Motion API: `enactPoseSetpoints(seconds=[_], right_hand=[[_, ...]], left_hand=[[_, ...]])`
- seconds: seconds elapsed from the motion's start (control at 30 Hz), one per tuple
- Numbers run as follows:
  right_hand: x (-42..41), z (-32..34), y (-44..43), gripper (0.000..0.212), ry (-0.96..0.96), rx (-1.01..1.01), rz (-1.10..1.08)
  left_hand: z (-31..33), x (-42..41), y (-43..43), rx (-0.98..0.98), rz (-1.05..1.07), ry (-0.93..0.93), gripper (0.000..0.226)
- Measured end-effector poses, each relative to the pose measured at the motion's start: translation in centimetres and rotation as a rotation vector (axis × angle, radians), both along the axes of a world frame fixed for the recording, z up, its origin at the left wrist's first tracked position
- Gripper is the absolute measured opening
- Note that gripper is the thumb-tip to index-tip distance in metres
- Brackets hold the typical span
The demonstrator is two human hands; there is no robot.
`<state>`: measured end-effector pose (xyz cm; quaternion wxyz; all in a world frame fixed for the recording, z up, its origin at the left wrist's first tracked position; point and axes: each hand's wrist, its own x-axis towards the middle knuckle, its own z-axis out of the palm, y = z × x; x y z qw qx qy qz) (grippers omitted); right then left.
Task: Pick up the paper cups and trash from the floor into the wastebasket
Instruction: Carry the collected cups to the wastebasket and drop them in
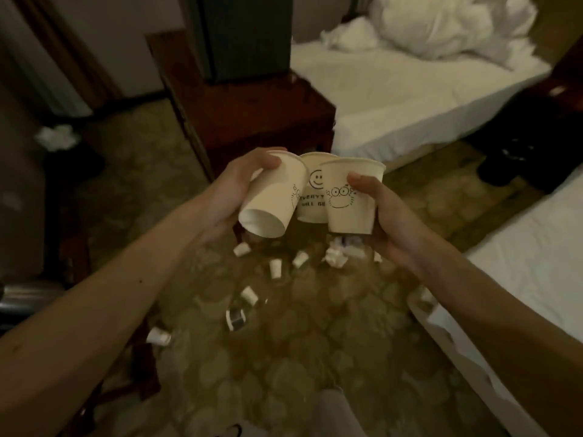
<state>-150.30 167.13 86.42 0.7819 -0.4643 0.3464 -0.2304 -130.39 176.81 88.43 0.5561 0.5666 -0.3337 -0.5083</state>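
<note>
My left hand (pixel 239 187) is curled round a paper cup (pixel 271 197), which leans with its bottom toward me; the thumb presses near the rim. My right hand (pixel 389 216) grips a second cup (pixel 351 200), upright, with a cartoon face drawn on it, and the thumb lies on its front. Between these two, touching both, stands a third cup (pixel 315 193) with a smiley and printed words; which hand carries it I cannot tell. Under the hands, loose cups (pixel 275 268) lie scattered on the patterned carpet (pixel 331 326), with crumpled paper (pixel 334 258) just beside them. Farther out are a dark wooden nightstand (pixel 252 115) and a white bed (pixel 410 89).
</note>
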Motion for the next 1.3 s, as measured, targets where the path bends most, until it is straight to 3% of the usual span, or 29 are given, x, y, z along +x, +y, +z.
enactPoseSetpoints(seconds=[0.07, 0.17, 0.4, 0.47, 0.53, 0.63, 0.83, 1.0, 1.3], right_hand=[[-1.9, 2.5, -1.9, 0.07, -0.063, -0.027, 0.008], [-4.9, 4.8, -5.1, 0.071, -0.153, -0.09, 0.015], [-10.8, 9.4, -13.9, 0.046, -0.295, -0.126, -0.021], [-12.1, 10.2, -16.3, 0.046, -0.319, -0.131, -0.03], [-12.9, 10.5, -18.5, 0.046, -0.348, -0.128, -0.025], [-12.9, 10.3, -21.6, 0.046, -0.379, -0.133, -0.036], [-11.0, 8.7, -29.2, 0.066, -0.37, -0.074, -0.218], [-8.9, 7.8, -36.5, 0.059, -0.269, -0.041, -0.379], [-10.6, 5.2, -45.2, 0.061, -0.293, -0.032, -0.607]], left_hand=[[3.2, -1.8, -1.6, -0.048, -0.025, 0.0, 0.024], [6.5, -4.8, -5.0, -0.068, -0.046, -0.04, 0.049], [11.8, -9.7, -14.5, -0.143, -0.167, 0.046, 0.056], [12.5, -10.2, -16.8, -0.176, -0.245, 0.075, 0.046], [12.5, -10.3, -19.3, -0.206, -0.308, 0.089, 0.029], [12.2, -10.1, -23.3, -0.215, -0.378, 0.095, 0.022], [9.9, -8.0, -34.2, -0.243, -0.387, 0.161, 0.032], [8.7, -5.8, -44.5, -0.216, -0.445, 0.195, 0.032], [5.9, -7.0, -59.8, -0.041, -0.652, 0.247, 0.033]])
